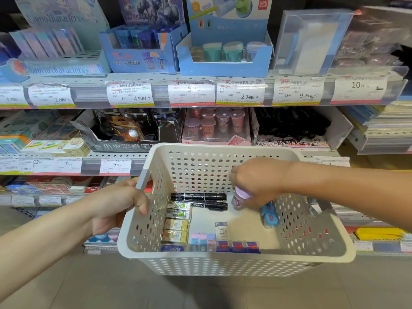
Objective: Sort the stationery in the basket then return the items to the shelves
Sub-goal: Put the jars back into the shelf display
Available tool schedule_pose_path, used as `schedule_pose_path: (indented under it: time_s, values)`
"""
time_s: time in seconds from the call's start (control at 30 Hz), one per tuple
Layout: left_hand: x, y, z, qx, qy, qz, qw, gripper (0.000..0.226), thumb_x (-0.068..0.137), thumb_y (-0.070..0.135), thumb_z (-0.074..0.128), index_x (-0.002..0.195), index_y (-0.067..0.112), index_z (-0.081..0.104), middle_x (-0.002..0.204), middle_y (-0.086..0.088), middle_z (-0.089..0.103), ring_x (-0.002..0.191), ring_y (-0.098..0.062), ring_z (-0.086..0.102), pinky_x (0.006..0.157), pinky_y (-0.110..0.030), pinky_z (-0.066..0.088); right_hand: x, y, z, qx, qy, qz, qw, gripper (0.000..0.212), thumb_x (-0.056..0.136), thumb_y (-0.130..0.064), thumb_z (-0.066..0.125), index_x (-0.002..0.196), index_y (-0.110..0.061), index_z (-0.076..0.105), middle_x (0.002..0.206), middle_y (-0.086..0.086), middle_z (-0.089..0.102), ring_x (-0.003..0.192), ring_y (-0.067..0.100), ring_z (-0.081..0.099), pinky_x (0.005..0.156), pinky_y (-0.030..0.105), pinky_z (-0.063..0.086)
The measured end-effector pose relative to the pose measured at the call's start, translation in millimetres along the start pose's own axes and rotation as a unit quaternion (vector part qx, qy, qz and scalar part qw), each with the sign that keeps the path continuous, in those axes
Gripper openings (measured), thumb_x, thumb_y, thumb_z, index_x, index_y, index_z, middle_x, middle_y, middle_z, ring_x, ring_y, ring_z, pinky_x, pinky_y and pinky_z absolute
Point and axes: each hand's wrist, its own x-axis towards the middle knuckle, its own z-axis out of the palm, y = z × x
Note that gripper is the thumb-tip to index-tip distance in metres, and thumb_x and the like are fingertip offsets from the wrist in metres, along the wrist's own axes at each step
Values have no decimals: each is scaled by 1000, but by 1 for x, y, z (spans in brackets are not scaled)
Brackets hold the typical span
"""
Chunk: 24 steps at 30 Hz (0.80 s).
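My left hand (116, 206) grips the left rim of a white perforated basket (234, 262) held in front of the shelves. My right hand (256, 181) reaches into the basket and holds a small cup-shaped sharpener with a lilac lid (239, 198). On the basket floor lie two black permanent markers (198, 200), a column of boxed erasers (177, 221), several small pastel and blue-red erasers (225, 245) along the near wall, a barcoded small pack (221, 229), and blue items (269, 216) at the right.
Store shelves stand behind the basket. The middle shelf holds a pink tray of similar cup-shaped sharpeners (214, 126), a box of black markers (292, 126), and eraser boxes (55, 143) at left. The upper shelf (200, 90) carries blue display boxes and price tags. Tiled floor lies below.
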Motion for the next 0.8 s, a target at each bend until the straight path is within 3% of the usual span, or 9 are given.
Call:
schedule_pose_path:
  time_s: [0.07,0.13,0.23,0.33,0.47,0.57,0.67,0.7,0.8]
  values:
    - [0,-1,0,2,3,-1,1000,62,46,-3,49,102,17,66,84,-25,62,70,-35,61,47,-34,55,-7,5,-13,113,26,6,993,36,75,-51,65,83,-19,49,75,-3,55,68,20,55,57,29,46]
    - [0,-2,0,5,4,1,1000,62,45,-3,49,101,17,66,81,-24,63,68,-35,62,49,-34,55,-12,11,-24,230,61,1,971,26,72,-33,71,78,-25,48,73,-1,60,66,18,56,58,31,47]
    - [0,-4,-2,9,7,5,1000,61,45,-2,50,101,17,66,77,-23,63,66,-35,62,50,-34,55,-13,22,-33,345,123,17,930,16,74,-21,69,86,-22,58,72,-4,61,59,7,53,58,24,46]
    - [0,-5,-3,12,7,2,1000,63,45,-2,51,104,17,64,86,-25,61,73,-37,61,53,-35,56,-10,33,-37,414,182,62,890,18,78,-20,68,95,-17,65,67,-12,55,56,-1,46,55,15,38]
    - [-1,-6,-6,13,8,-3,1000,66,45,-2,50,107,14,63,92,-28,62,78,-39,62,60,-39,56,-2,43,-37,492,249,115,826,14,84,-17,64,94,-8,67,71,-4,60,58,1,52,60,18,43]
    - [-1,-9,-8,15,15,-7,1000,69,45,-2,51,110,15,61,100,-33,61,85,-42,61,69,-44,54,7,42,-37,567,273,145,764,14,89,-6,56,97,1,64,68,-1,62,49,-5,56,52,10,44]
    - [1,-14,-11,16,25,-8,1000,72,44,-1,51,113,15,60,94,-29,61,83,-41,61,69,-43,54,17,45,-36,618,295,159,711,16,89,-2,52,99,3,64,81,11,66,64,10,63,58,17,49]
    - [1,-16,-12,17,29,-9,999,72,44,-1,52,114,14,60,93,-28,61,82,-41,61,69,-43,55,23,49,-35,594,308,170,723,17,88,-3,53,100,0,64,88,12,66,71,14,63,64,20,49]
    - [1,-18,-14,25,35,-12,999,73,44,0,53,116,13,59,93,-29,61,83,-42,61,75,-49,55,38,60,-30,415,323,216,823,24,87,-10,58,110,-3,60,99,7,60,86,16,53,72,22,38]
